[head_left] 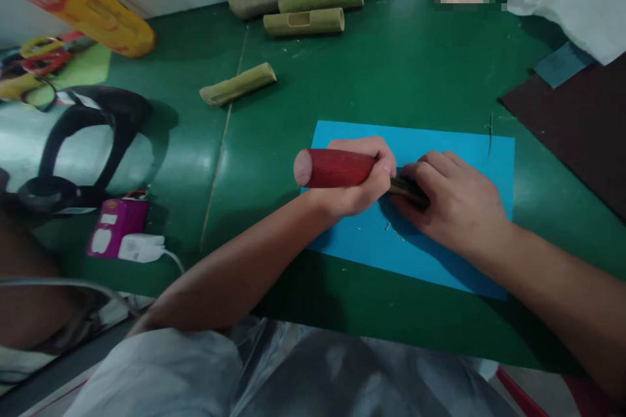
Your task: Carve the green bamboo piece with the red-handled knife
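My left hand point(364, 199) is closed around a tool with a thick red handle point(337, 168). Its pale butt end points left, and whatever lies at the working end is hidden by my fingers. Close by on the right, my right hand point(460, 199) grips a narrow piece of bamboo point(409, 189), dark on top, most of it covered by fingers. Both hands are over a bright blue sheet point(460, 153) with small shavings point(388, 227) scattered on it.
A loose bamboo tube point(239, 85) lies left of the sheet. Several notched tubes, including a yellowish one point(304, 22), sit against the wall. Leftward are a black headset-like frame point(110, 111), a purple box point(120, 228), a white charger point(141, 247) and a yellow bottle point(105, 19).
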### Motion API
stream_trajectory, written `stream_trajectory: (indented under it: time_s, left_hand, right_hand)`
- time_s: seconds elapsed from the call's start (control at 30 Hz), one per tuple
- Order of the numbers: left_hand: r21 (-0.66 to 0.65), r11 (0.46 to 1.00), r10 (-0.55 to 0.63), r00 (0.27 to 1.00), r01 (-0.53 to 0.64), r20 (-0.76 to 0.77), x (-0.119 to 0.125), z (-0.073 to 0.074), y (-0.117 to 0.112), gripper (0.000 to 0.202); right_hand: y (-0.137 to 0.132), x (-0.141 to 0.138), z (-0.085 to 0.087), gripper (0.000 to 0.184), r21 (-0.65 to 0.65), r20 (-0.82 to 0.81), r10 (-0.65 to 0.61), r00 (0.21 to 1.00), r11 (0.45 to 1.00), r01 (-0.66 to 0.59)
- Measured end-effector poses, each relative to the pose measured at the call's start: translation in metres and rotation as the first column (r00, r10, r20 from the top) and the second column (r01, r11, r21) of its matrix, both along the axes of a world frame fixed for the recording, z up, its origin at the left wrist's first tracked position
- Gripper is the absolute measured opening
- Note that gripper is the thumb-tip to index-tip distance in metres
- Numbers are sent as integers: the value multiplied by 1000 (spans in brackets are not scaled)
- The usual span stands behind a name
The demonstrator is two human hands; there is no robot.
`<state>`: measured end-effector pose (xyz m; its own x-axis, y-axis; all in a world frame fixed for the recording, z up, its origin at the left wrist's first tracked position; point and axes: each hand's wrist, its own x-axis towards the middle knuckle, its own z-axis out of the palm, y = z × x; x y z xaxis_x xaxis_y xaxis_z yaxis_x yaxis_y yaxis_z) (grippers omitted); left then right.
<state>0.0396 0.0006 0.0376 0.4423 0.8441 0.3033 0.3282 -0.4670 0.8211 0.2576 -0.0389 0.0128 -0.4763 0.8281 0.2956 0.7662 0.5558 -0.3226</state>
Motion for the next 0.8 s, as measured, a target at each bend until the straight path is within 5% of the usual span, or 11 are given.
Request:
stream_trajectory:
  time_s: [0.27, 0.8]
  left_hand:
    - [-30, 998, 53, 991, -50, 123, 2, -13, 1, 31]
    - [-71, 996, 60, 989, -51, 133, 5, -11, 2, 28]
  right_hand:
    - [-2, -3, 1, 13, 58, -5, 5, 1000, 998, -5]
    - [-1, -3, 2, 17, 63, 39, -1, 999, 998, -2]
